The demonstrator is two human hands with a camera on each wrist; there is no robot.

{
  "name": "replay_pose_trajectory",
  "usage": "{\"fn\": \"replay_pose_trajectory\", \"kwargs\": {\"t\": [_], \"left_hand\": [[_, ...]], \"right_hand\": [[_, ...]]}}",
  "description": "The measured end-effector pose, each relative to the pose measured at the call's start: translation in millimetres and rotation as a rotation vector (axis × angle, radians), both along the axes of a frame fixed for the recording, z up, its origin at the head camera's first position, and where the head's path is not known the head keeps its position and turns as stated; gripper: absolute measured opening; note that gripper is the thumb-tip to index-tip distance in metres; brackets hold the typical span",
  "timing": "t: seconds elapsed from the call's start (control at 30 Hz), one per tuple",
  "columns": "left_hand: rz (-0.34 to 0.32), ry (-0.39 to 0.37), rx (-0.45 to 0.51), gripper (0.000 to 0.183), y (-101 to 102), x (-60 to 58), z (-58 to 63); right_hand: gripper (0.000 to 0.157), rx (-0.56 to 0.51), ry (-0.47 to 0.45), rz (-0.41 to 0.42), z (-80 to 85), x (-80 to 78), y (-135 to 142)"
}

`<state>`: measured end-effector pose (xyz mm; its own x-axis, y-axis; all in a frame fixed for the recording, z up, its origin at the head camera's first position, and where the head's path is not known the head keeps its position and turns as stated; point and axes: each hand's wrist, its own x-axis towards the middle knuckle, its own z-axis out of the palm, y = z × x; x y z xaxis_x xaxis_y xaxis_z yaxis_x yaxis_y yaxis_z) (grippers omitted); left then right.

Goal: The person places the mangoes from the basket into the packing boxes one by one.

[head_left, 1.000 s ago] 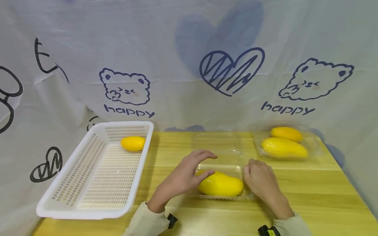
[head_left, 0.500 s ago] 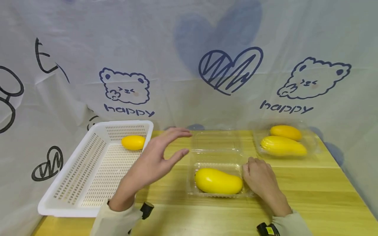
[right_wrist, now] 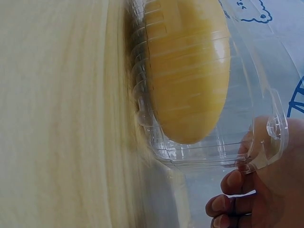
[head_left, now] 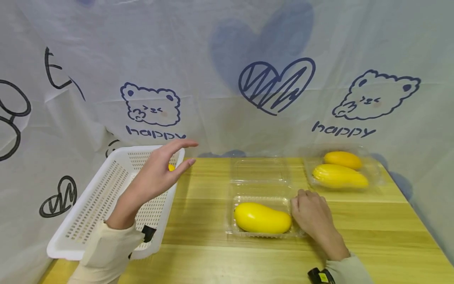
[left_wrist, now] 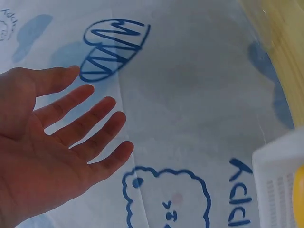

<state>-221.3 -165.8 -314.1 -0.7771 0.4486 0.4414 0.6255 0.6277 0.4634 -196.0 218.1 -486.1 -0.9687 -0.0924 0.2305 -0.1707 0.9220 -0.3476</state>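
Note:
My left hand (head_left: 150, 173) hovers above the white plastic basket (head_left: 88, 213), fingers spread and holding nothing. A yellow mango (head_left: 172, 167) in that basket is mostly hidden behind this hand. In the left wrist view the same mango (left_wrist: 299, 202) shows at the right edge. My right hand (head_left: 313, 215) pinches the right rim of a clear plastic clamshell box (right_wrist: 218, 159) between thumb and finger. One large yellow mango (head_left: 262, 219) lies inside the box, whose lid (head_left: 260, 170) is folded back flat on the table.
Another clear box (head_left: 376, 179) at the back right holds two yellow mangoes (head_left: 340, 176). A white cloth (head_left: 213, 98) with blue drawings hangs behind the wooden table (head_left: 205, 221).
My left hand has moved left and away, from over the mango in the clear box to above the basket. The right hand stays at the box's rim.

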Motion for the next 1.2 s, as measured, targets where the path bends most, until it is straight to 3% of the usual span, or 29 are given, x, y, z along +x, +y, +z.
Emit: {"fn": "replay_pose_trajectory", "kwargs": {"t": [0.23, 0.37, 0.6, 0.77, 1.2], "left_hand": [[0.032, 0.041, -0.025, 0.035, -24, -22.6, -1.2], [0.036, 0.028, -0.055, 0.035, -36, -36.9, -2.5], [0.079, -0.092, -0.145, 0.033, -61, -58.4, -12.7], [0.072, -0.194, -0.217, 0.036, -76, -73.7, -27.7], [0.091, -0.394, -0.299, 0.045, -99, -96.3, -64.1]], "right_hand": [[0.027, -0.011, 0.019, 0.009, -1.0, -1.7, 0], [0.028, -0.017, 0.029, 0.011, -1.2, -1.4, 1], [0.028, -0.025, 0.018, 0.009, -2.5, -1.8, 1], [0.028, -0.024, 0.017, 0.001, -3.4, -1.3, 1], [0.028, -0.024, -0.007, 0.001, -1.4, 0.3, 1]]}}
